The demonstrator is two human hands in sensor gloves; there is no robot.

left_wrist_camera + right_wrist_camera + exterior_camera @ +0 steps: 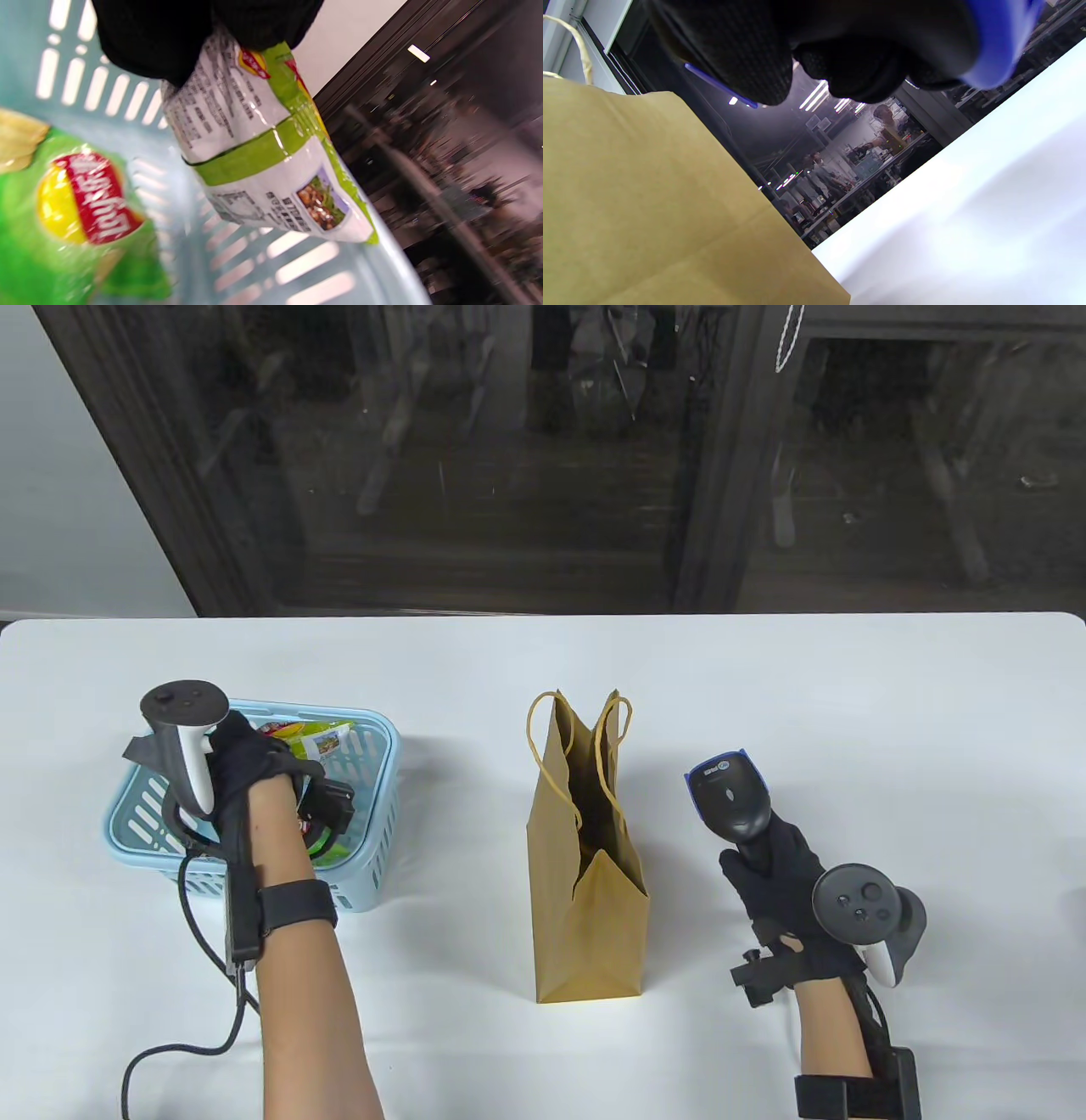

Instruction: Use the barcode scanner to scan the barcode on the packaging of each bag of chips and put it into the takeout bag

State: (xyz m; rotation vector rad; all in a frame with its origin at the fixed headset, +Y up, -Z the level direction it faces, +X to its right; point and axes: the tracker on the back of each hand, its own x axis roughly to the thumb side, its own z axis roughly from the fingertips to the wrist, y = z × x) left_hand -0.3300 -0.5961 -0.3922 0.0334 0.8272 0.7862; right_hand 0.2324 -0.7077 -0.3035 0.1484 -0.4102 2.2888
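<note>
My left hand (242, 763) reaches into the light blue basket (377, 814) at the table's left and grips a green and white bag of chips (258, 156), its printed back showing in the left wrist view. A second green bag of chips (80, 224) lies on the basket floor. The brown paper takeout bag (590, 857) stands upright and open mid-table. To its right my right hand (776, 874) holds the black barcode scanner (730, 797) by its handle, head pointing away from me. In the right wrist view the gloved fingers (729, 46) wrap the scanner beside the takeout bag (649, 199).
A black cable (191, 976) trails from my left wrist across the white table (848, 687) toward the front edge. A dark glass cabinet (543, 458) stands behind the table's far edge.
</note>
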